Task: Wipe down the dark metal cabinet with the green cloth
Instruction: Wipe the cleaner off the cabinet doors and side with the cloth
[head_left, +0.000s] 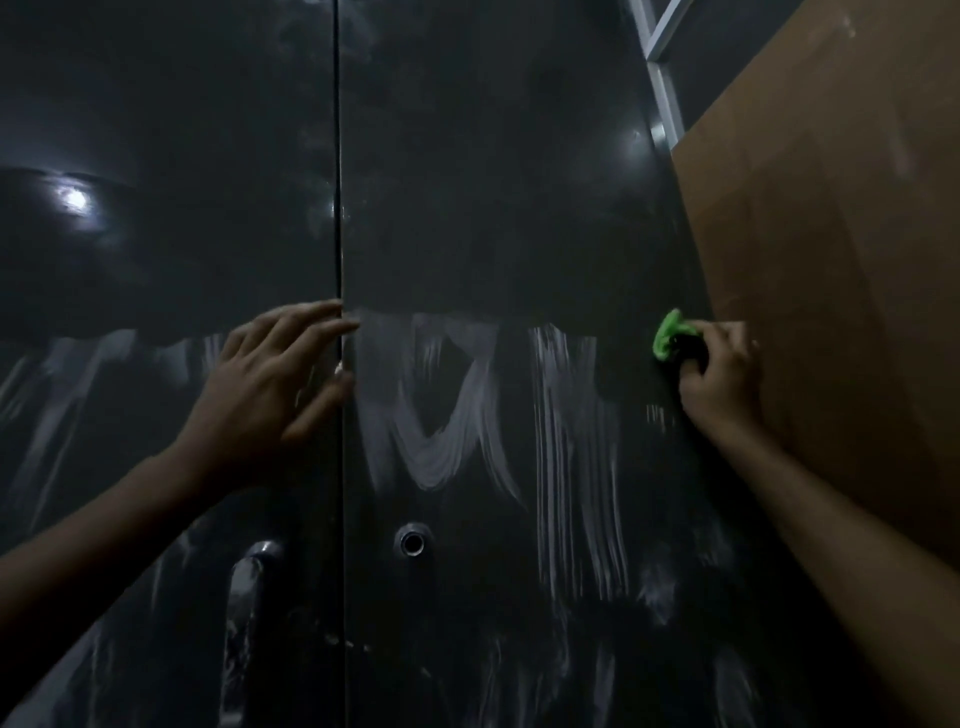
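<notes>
Dark metal cabinet: two upright doors, vertical seam between. Whitish streaks across lower right door, mostly running vertical. Green cloth: bunched wad, long axis near vertical, pressed to right door near its right edge. Right hand: grip curled round cloth. Left hand: fingers spread and straight, flat on left door, fingertips at seam. Round keyhole below streaks. Handle on left door. Brown cardboard sheet leaning just beside cabinet's right edge, behind right hand.
</notes>
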